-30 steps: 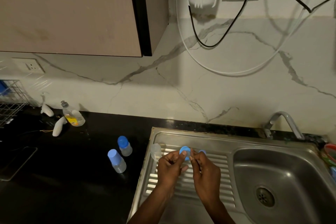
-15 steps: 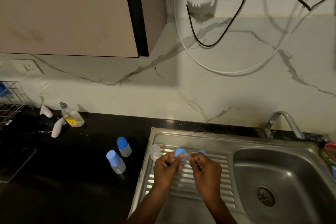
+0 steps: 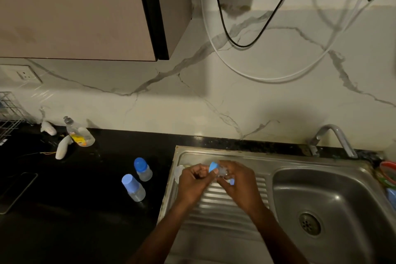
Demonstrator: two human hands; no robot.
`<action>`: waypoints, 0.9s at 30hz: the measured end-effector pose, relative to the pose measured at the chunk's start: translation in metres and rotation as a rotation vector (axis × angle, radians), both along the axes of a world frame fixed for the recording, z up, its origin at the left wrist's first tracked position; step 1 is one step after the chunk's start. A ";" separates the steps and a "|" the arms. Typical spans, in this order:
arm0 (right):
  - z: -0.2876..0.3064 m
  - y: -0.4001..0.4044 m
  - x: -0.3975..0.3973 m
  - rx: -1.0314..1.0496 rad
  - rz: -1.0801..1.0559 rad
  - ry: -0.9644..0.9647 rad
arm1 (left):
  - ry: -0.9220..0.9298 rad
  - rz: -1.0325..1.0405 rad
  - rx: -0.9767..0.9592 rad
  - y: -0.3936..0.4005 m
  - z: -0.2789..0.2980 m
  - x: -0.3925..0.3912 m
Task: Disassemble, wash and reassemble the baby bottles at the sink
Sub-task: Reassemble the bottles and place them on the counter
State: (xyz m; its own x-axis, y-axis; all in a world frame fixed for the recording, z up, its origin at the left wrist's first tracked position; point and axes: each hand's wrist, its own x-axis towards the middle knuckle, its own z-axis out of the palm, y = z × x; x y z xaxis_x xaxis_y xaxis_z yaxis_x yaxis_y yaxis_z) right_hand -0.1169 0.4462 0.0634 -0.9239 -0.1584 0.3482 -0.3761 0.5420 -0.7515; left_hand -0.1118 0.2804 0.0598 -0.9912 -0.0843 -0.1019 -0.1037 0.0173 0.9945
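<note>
Over the steel drainboard (image 3: 214,201) my left hand (image 3: 194,181) pinches the edge of a blue bottle ring (image 3: 213,166). My right hand (image 3: 239,185) grips the clear teat (image 3: 222,171) that sits against the ring. A second small blue part (image 3: 231,182) shows under my right fingers. A clear bottle body (image 3: 178,172) lies on the drainboard, partly hidden behind my left hand. Two capped baby bottles stand on the black counter to the left, one further back (image 3: 143,169) and one nearer (image 3: 133,186).
The sink basin (image 3: 334,195) with its drain lies to the right, the tap (image 3: 334,137) behind it. A dish soap bottle (image 3: 78,133) and white pieces (image 3: 63,149) lie at the back left beside a wire rack (image 3: 8,113). Coloured bowls (image 3: 389,172) sit at the far right.
My hands have drawn closer together and the blue ring has turned on edge. The clear teat now shows between my right fingers. The counter bottles have not moved.
</note>
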 end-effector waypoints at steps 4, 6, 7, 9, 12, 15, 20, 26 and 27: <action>0.031 0.004 -0.024 0.096 0.045 0.094 | 0.118 -0.070 -0.012 -0.002 0.032 -0.020; 0.046 0.004 -0.030 0.118 -0.062 0.224 | 0.158 -0.096 -0.015 -0.004 0.041 -0.030; 0.051 0.004 -0.032 0.108 -0.134 0.315 | 0.173 -0.094 -0.015 -0.007 0.043 -0.035; 0.059 0.004 -0.029 0.051 -0.296 0.485 | 0.196 -0.024 -0.064 -0.018 0.035 -0.046; 0.016 0.012 -0.027 0.116 -0.320 0.306 | 0.305 0.068 -0.430 -0.050 -0.010 -0.062; -0.058 0.029 -0.024 0.246 -0.139 -0.228 | 0.160 -0.016 -1.014 -0.076 -0.063 -0.072; -0.059 0.037 -0.031 0.116 -0.190 -0.162 | -0.165 -0.309 -1.135 -0.084 -0.099 -0.083; -0.048 0.048 -0.029 0.129 -0.205 -0.168 | -0.107 -0.319 -1.215 -0.070 -0.091 -0.089; -0.040 0.051 -0.031 0.134 -0.228 -0.144 | -0.065 -0.326 -1.142 -0.068 -0.078 -0.091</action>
